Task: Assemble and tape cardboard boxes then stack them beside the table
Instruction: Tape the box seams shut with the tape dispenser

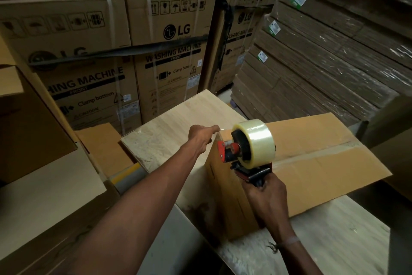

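Box (312,163) sits on the surface (169,127), seam already taped. Right hand (266,196) grips the tape gun (247,152) at the box's left end; left hand (201,136) pinches the loose tape end there.

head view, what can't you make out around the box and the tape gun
- Tape gun handle: wrapped in the right hand.
- Box far side and bottom: turned away from the camera.
- Left hand fingertips at the box corner: whether they pinch the tape end is too small to tell.
- Table legs: out of view.
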`<move>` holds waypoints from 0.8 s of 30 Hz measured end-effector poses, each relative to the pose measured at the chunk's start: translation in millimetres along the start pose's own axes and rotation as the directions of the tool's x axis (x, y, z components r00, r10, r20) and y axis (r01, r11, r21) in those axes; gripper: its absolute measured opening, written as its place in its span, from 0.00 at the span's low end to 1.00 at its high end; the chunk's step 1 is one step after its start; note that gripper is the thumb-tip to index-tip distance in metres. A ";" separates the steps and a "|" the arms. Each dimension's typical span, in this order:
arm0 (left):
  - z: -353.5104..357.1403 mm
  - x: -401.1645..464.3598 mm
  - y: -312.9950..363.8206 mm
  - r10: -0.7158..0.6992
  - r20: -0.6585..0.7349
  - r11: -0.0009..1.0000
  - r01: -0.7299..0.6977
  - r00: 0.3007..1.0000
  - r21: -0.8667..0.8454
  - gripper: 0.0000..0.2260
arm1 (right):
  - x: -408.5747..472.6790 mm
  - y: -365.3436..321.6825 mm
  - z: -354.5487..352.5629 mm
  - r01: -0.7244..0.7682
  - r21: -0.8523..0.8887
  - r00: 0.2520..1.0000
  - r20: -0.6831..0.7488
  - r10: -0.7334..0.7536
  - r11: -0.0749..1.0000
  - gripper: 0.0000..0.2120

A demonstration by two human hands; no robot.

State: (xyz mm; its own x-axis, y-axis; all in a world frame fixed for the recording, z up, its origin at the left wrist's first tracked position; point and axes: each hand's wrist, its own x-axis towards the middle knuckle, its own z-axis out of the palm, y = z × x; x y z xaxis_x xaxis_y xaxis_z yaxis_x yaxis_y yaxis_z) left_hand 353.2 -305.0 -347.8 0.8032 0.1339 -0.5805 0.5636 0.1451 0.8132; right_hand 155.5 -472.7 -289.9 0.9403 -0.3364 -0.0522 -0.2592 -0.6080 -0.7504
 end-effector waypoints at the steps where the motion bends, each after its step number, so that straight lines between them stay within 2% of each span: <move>1: -1.2 1.2 1.2 -0.039 0.020 0.999 0.039 0.999 -0.005 0.15 | 0.2 -0.1 0.3 -0.008 -0.008 1.000 0.000 0.008 1.000 0.13; 4: -4.5 2.6 2.6 -0.134 0.081 0.991 0.135 0.988 -0.009 0.18 | -0.2 -2.5 0.6 0.003 -0.017 1.000 0.003 -0.003 1.000 0.14; 6: -4.6 3.8 -0.8 -0.099 0.048 0.994 0.097 0.994 0.047 0.17 | -1.7 -6.0 -0.4 0.016 -0.010 1.000 -0.009 -0.016 1.000 0.14; 8: -4.7 1.0 -0.7 0.106 -0.034 0.980 -0.098 0.994 0.172 0.10 | -2.6 -8.0 -1.8 0.013 0.004 1.000 -0.020 -0.013 1.000 0.13; 10: -8.3 -8.0 3.2 0.380 -0.032 0.896 -0.359 0.925 0.259 0.01 | -3.3 -9.9 -2.6 -0.003 0.009 1.000 -0.012 0.003 1.000 0.13; 12: -13.8 -19.8 8.8 0.539 0.083 0.786 -0.536 0.838 0.309 0.10 | -3.7 -10.6 -2.6 -0.007 0.013 1.000 -0.011 0.007 1.000 0.13; 14: -17.7 -27.4 11.6 0.549 0.240 0.706 -0.598 0.801 0.380 0.15 | -3.9 -10.5 -1.9 -0.008 0.016 1.000 -0.010 0.008 1.000 0.12; 16: -17.9 -24.9 9.3 0.510 0.348 0.642 -0.617 0.787 0.455 0.11 | -3.6 -10.0 -0.9 -0.019 0.012 1.000 -0.012 0.019 1.000 0.13; 19: -15.6 -17.9 6.4 0.534 0.341 0.593 -0.630 0.774 0.501 0.07 | 0.8 -7.5 1.3 -0.036 -0.037 0.999 0.002 0.036 0.999 0.13; 21: -12.8 -17.7 10.2 0.559 0.320 0.575 -0.636 0.765 0.515 0.11 | 5.8 -8.8 3.3 -0.055 -0.052 0.998 0.025 0.056 0.997 0.11; 24: -9.6 -14.1 22.2 0.545 0.293 0.605 -0.611 0.785 0.510 0.12 | 16.6 -17.3 8.0 -0.070 -0.047 0.996 0.047 0.072 0.996 0.09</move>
State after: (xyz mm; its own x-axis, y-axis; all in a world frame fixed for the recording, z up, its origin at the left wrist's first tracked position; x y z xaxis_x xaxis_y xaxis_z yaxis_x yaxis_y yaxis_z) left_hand 352.5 -294.3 -322.0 0.9946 -0.1033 -0.0003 -0.0511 -0.4943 0.8678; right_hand 177.4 -462.0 -283.0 0.9283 -0.3457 -0.1371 -0.3348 -0.6163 -0.7128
